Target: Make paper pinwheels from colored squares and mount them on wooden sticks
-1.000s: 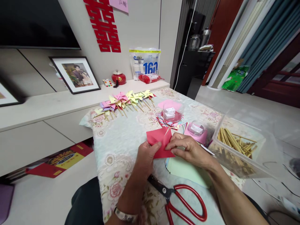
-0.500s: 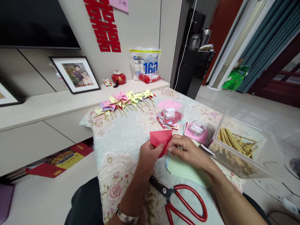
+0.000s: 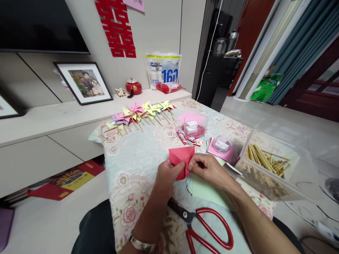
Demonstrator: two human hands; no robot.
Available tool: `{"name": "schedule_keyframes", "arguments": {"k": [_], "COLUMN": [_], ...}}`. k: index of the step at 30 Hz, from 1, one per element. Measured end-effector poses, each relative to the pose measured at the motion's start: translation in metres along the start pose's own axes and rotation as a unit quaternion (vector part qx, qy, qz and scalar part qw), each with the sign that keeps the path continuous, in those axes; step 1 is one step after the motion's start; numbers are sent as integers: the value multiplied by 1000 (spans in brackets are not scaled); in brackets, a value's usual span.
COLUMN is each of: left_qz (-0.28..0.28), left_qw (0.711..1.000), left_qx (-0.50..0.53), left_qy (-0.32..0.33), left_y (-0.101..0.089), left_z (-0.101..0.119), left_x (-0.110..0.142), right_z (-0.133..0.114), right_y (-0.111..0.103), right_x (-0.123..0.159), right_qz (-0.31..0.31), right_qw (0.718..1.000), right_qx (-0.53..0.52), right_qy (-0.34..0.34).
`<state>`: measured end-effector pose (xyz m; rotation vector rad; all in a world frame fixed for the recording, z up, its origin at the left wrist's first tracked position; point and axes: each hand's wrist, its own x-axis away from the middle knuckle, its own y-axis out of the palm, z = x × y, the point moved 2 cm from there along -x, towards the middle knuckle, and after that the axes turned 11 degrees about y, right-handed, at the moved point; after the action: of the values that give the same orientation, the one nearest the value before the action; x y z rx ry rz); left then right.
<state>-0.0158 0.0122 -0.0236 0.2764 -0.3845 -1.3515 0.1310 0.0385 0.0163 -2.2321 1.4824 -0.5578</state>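
My left hand [image 3: 169, 173] grips a red sheet of paper [image 3: 182, 154], thumb on top, above the middle of the table. At the sheet's right edge, the fingers of my right hand [image 3: 206, 166] pinch the paper; part of it is hidden behind them. Below my wrists lie scissors with red handles [image 3: 214, 225], their blades partly under my left forearm. A stack of pale green paper [image 3: 209, 192] rests beneath my right forearm. Finished paper pinwheels [image 3: 140, 113] on sticks lie in a row at the table's far left.
A clear plastic bin [image 3: 261, 176] of thin sticks stands at the right. Two round clear containers sit beyond my hands: a larger one [image 3: 196, 125] over patterned papers and a smaller one [image 3: 222, 144] on pink paper. A flowered cloth [image 3: 127, 197] covers the table.
My right fingers have shifted slightly along the red paper's right side, and its lower part sits a little differently. Both hands keep their hold; the view has moved slightly.
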Motion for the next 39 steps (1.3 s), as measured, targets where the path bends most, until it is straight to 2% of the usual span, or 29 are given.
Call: {"name": "schedule_keyframes", "arguments": {"k": [13, 28, 39], "left_qz": [-31, -22, -21], "left_qw": [999, 1000, 999], "left_qx": [31, -9, -31], "left_qy": [-15, -12, -17], "left_y": [2, -3, 1], "left_z": [5, -4, 1], "left_x": [2, 0, 2], "right_z": [-1, 1, 2], "right_y": [0, 1, 1], "right_x": [-2, -1, 0], "right_qz": [23, 33, 32], "right_qw": [998, 996, 996], "right_qx": [64, 84, 78], "right_qy": [-12, 6, 8]}}
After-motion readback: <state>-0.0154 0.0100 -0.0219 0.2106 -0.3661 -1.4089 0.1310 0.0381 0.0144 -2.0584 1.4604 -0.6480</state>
